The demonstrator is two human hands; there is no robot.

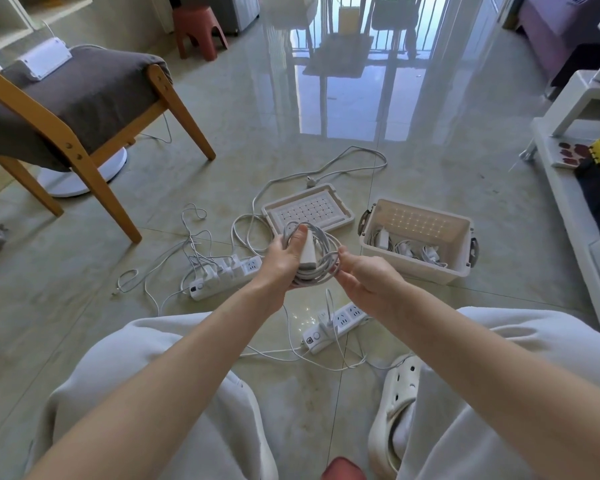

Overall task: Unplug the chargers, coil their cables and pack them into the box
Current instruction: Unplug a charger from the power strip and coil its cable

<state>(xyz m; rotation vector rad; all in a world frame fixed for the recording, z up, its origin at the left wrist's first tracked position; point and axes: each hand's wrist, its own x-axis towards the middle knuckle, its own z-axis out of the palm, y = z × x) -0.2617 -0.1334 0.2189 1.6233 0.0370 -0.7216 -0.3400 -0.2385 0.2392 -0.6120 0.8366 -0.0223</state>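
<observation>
My left hand (283,261) grips a white charger (308,249) together with its cable wound in loops (321,268). My right hand (364,275) pinches the coil's right side between thumb and fingers. The beige plastic box (417,271) stands open on the floor to the right and holds three coiled chargers (407,249). Its lid (307,211) lies upside down beside it. A white power strip (222,275) at the left carries several plugged chargers with loose cables. A second strip (336,322) near my knees has one charger plugged in.
A wooden chair with grey cushions (84,95) stands at the left, a white device on its seat. A white low table (575,188) lies along the right edge. A red stool (200,27) is far back. Loose white cables trail over the tiled floor (347,164).
</observation>
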